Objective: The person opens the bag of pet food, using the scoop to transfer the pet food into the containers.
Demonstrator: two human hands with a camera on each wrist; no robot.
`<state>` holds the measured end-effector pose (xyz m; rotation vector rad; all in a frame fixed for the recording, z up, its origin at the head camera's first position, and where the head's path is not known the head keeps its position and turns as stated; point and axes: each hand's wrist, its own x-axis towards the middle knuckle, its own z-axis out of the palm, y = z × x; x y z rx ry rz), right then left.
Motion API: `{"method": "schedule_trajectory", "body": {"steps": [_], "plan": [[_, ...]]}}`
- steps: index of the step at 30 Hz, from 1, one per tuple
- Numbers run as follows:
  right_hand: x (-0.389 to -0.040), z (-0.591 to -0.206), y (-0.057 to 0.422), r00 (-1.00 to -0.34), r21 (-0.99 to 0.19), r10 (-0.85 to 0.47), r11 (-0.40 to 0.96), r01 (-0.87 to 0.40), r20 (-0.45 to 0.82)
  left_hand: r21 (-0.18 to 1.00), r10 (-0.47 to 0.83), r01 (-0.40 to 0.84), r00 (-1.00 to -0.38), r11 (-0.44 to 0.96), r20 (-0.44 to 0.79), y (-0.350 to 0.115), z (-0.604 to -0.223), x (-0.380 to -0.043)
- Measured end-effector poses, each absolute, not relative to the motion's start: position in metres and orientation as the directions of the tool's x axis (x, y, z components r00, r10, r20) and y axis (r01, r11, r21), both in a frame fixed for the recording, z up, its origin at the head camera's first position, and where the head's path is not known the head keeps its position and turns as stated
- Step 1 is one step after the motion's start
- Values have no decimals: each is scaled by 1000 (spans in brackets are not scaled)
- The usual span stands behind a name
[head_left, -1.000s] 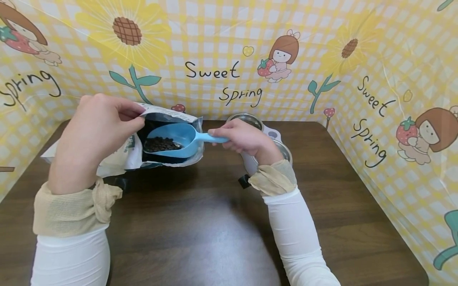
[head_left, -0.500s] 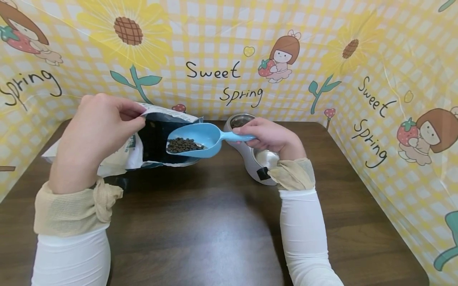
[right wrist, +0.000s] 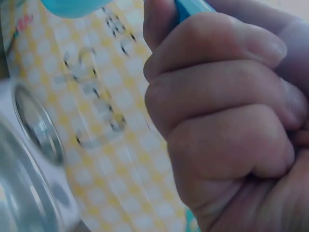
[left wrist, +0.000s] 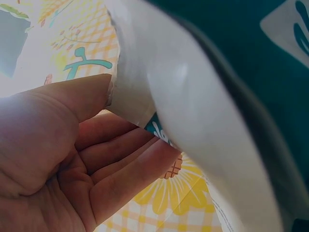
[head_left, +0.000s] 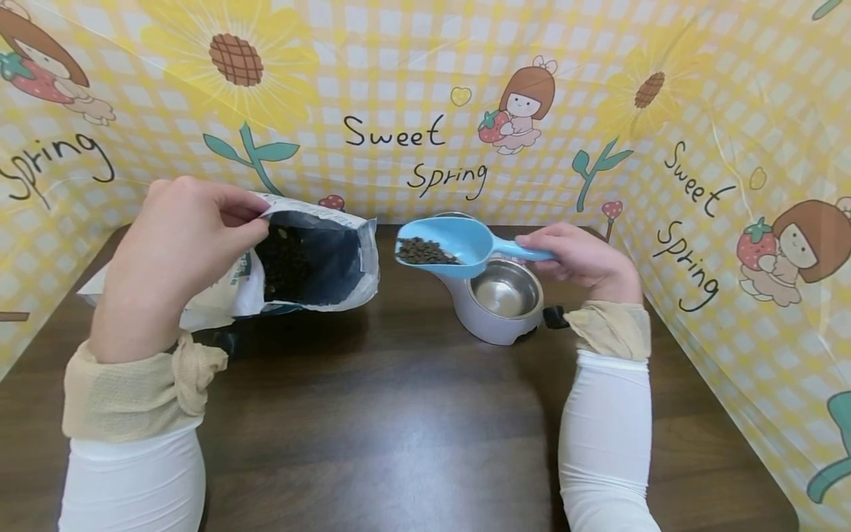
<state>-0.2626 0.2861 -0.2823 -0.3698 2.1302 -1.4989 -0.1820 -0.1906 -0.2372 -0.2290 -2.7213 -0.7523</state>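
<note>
My left hand (head_left: pixel 179 255) pinches the upper edge of an open bag (head_left: pixel 368 277) of dark brown kibble (head_left: pixel 286 262), its mouth facing right. In the left wrist view, thumb and fingers (left wrist: pixel 128 166) hold the pale rim of the bag (left wrist: pixel 193 96). My right hand (head_left: pixel 578 255) grips the handle of a blue scoop (head_left: pixel 468 244), which carries a small heap of kibble pellets (head_left: pixel 428 251). The scoop hangs level over a white double pet bowl (head_left: pixel 475 321), covering most of its rear bowl. Its front steel bowl (head_left: pixel 508 288) shows bare metal.
A brown wooden table (head_left: pixel 392 414) bears everything. Behind and at the sides hangs a yellow checked cloth (head_left: pixel 399 66) with printed flowers and lettering. Dark straps show near each wrist, one a black piece (head_left: pixel 555 318) beside the right cuff.
My right hand has drawn the loaded scoop rightward out of the bag and over the pet bowl. The left hand and the bag have stayed in place.
</note>
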Motion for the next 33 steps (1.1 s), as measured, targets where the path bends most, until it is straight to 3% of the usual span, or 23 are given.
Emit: {"method": "schedule_trajectory", "body": {"steps": [5,14,20,26,33], "plan": [[-256,-286,325,-890,-920,-375,375,110,-259,472,78,236,-941,850,329,-191,-237,-182],[-244,-287,379,-928,-832,-180,521,191,-326,473,69,227,-943,851,327,-189,-238,-179],[-240,-292,404,-949,-718,-133,685,121,-287,472,68,230,-940,851,335,-189,-235,-179],[-237,-296,412,-974,-685,-126,728,38,-188,468,72,231,-940,853,333,-189,-234,-179],[-236,-294,403,-987,-545,-138,835,-73,-80,476,65,226,-941,850,331,-189,-236,-179]]}}
